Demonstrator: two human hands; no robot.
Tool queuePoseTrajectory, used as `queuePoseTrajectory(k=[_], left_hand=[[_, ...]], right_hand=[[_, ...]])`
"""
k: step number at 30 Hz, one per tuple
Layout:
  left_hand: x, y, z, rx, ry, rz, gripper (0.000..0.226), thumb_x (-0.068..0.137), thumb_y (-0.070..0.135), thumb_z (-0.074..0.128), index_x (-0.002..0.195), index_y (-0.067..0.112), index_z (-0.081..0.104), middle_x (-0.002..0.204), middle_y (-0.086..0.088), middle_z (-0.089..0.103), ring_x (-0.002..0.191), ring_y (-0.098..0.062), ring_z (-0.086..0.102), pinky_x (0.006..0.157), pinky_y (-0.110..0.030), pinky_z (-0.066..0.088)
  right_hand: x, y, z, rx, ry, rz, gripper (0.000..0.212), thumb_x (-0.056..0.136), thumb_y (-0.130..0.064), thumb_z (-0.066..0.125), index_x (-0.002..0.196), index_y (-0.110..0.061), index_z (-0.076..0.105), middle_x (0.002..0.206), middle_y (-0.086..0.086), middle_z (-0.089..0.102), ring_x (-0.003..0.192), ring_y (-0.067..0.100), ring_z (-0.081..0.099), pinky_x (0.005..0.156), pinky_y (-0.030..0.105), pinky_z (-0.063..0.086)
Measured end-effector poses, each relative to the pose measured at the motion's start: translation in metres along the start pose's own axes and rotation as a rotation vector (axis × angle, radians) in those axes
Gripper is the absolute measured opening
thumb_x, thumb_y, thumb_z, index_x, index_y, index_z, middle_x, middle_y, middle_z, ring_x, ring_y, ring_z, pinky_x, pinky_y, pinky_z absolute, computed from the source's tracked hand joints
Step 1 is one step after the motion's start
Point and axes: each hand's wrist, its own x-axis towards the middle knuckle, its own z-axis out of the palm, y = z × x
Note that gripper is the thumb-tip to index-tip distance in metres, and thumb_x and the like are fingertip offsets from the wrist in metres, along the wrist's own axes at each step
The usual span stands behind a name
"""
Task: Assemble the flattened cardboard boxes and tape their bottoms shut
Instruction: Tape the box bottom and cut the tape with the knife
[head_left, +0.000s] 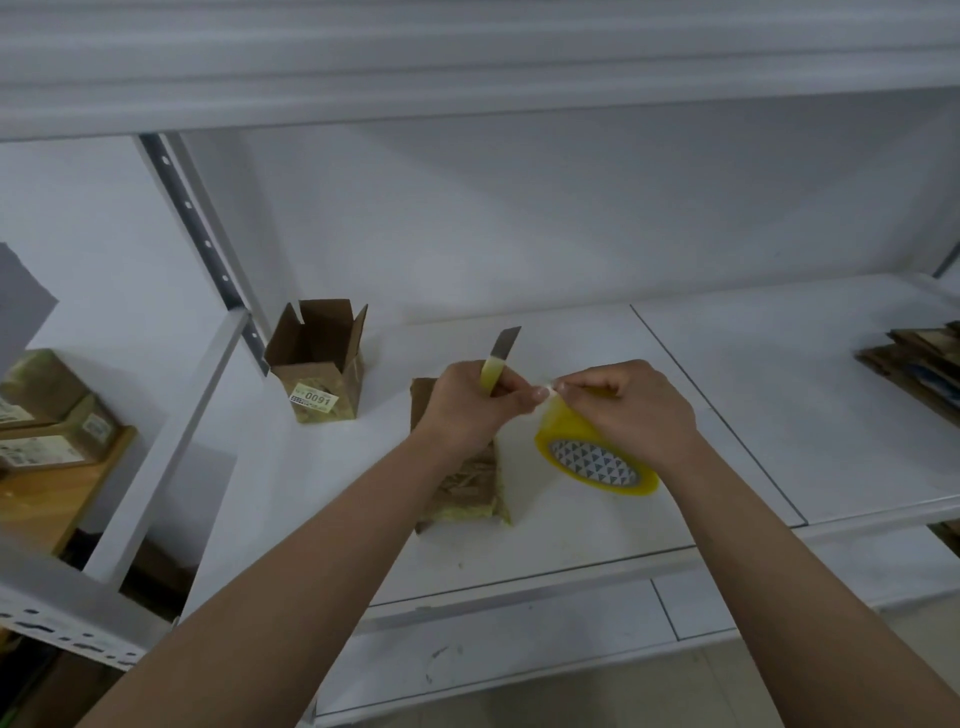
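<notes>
A small cardboard box (467, 488) lies on the white shelf (727, 415) under my forearms, its taped end facing me. My left hand (472, 402) grips a utility knife (501, 356) with a yellow handle, blade pointing up and away. My right hand (639, 408) holds the yellow tape roll (592, 460) just right of the box, and its fingertips pinch the tape's free end between the two hands.
An assembled box (319, 364) with open top flaps and a "0091" label stands at the back left of the shelf. Flattened cardboard (919, 369) is stacked at the right edge. More boxes (52, 410) sit on a wooden surface beyond the shelf post (202, 234) at left.
</notes>
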Motion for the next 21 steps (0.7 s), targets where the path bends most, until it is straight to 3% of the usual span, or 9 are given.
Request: queuePoseTrajectory(k=[3, 6, 8, 10, 12, 14, 16, 19, 21], left_hand=[[-0.002, 0.002, -0.004, -0.008, -0.008, -0.026, 0.018, 0.083, 0.025, 0.076, 0.068, 0.016, 0.069, 0.073, -0.002, 0.071, 0.074, -0.013, 0.066, 0.073, -0.028, 0.053], [-0.003, 0.006, -0.008, 0.061, -0.011, -0.048, 0.024, 0.088, 0.033, 0.069, 0.069, 0.019, 0.066, 0.073, 0.002, 0.07, 0.071, -0.008, 0.063, 0.066, -0.018, 0.046], [-0.003, 0.011, -0.01, 0.14, -0.007, -0.044, 0.026, 0.091, 0.035, 0.065, 0.071, 0.018, 0.065, 0.071, 0.005, 0.067, 0.067, -0.005, 0.059, 0.062, -0.019, 0.043], [-0.002, 0.015, -0.014, 0.255, 0.009, 0.005, 0.027, 0.093, 0.034, 0.061, 0.073, 0.016, 0.062, 0.067, 0.009, 0.061, 0.064, -0.004, 0.055, 0.06, -0.02, 0.039], [0.0, 0.017, -0.024, 0.382, 0.067, 0.058, 0.025, 0.094, 0.032, 0.061, 0.074, 0.017, 0.06, 0.063, 0.012, 0.056, 0.062, -0.004, 0.053, 0.059, -0.022, 0.037], [0.0, 0.014, -0.036, 0.383, 0.127, 0.076, 0.024, 0.092, 0.031, 0.063, 0.072, 0.018, 0.061, 0.061, 0.009, 0.055, 0.061, -0.009, 0.052, 0.06, -0.026, 0.038], [-0.005, 0.012, -0.043, 0.374, 0.169, 0.078, 0.024, 0.091, 0.032, 0.065, 0.071, 0.018, 0.061, 0.06, 0.007, 0.056, 0.059, -0.01, 0.054, 0.059, -0.026, 0.039], [-0.015, 0.013, -0.052, 0.409, 0.218, 0.093, 0.027, 0.091, 0.032, 0.064, 0.07, 0.017, 0.06, 0.062, 0.002, 0.059, 0.062, -0.015, 0.057, 0.059, -0.029, 0.045], [-0.021, 0.012, -0.067, 0.428, 0.296, 0.094, 0.031, 0.093, 0.03, 0.062, 0.073, 0.007, 0.063, 0.068, -0.007, 0.064, 0.068, -0.021, 0.061, 0.067, -0.034, 0.05]], right_hand=[[0.0, -0.002, 0.001, 0.001, -0.033, 0.006, 0.012, 0.089, -0.048, 0.059, 0.088, -0.051, 0.071, 0.105, -0.025, 0.067, 0.102, 0.004, 0.059, 0.082, 0.029, 0.047], [0.003, -0.005, -0.001, 0.091, -0.11, 0.024, 0.015, 0.086, -0.05, 0.064, 0.098, -0.047, 0.073, 0.101, -0.024, 0.065, 0.108, 0.008, 0.061, 0.095, 0.037, 0.05], [0.004, -0.008, -0.003, 0.214, -0.152, 0.016, 0.025, 0.084, -0.047, 0.069, 0.108, -0.042, 0.071, 0.107, -0.021, 0.065, 0.111, 0.008, 0.06, 0.098, 0.034, 0.049], [0.005, -0.011, -0.004, 0.286, -0.19, 0.026, 0.045, 0.081, -0.045, 0.074, 0.124, -0.035, 0.064, 0.114, -0.015, 0.061, 0.11, 0.01, 0.06, 0.092, 0.027, 0.048], [0.006, -0.011, -0.008, 0.353, -0.209, 0.059, 0.059, 0.07, -0.053, 0.075, 0.124, -0.031, 0.063, 0.114, -0.008, 0.064, 0.104, 0.014, 0.062, 0.086, 0.028, 0.049], [0.007, -0.008, -0.017, 0.54, -0.211, 0.079, 0.061, 0.06, -0.055, 0.073, 0.113, -0.024, 0.07, 0.107, 0.001, 0.07, 0.098, 0.02, 0.066, 0.081, 0.033, 0.054], [0.01, -0.006, -0.023, 0.662, -0.255, 0.076, 0.059, 0.063, -0.053, 0.08, 0.11, -0.018, 0.071, 0.105, 0.008, 0.073, 0.096, 0.027, 0.069, 0.075, 0.037, 0.057], [0.014, -0.004, -0.023, 0.663, -0.328, 0.043, 0.076, 0.055, -0.065, 0.08, 0.112, -0.014, 0.071, 0.104, 0.01, 0.073, 0.093, 0.028, 0.07, 0.08, 0.04, 0.056], [0.014, -0.005, -0.024, 0.599, -0.333, 0.045, 0.068, 0.058, -0.063, 0.081, 0.105, -0.014, 0.073, 0.089, 0.009, 0.073, 0.075, 0.026, 0.066, 0.065, 0.033, 0.053]])
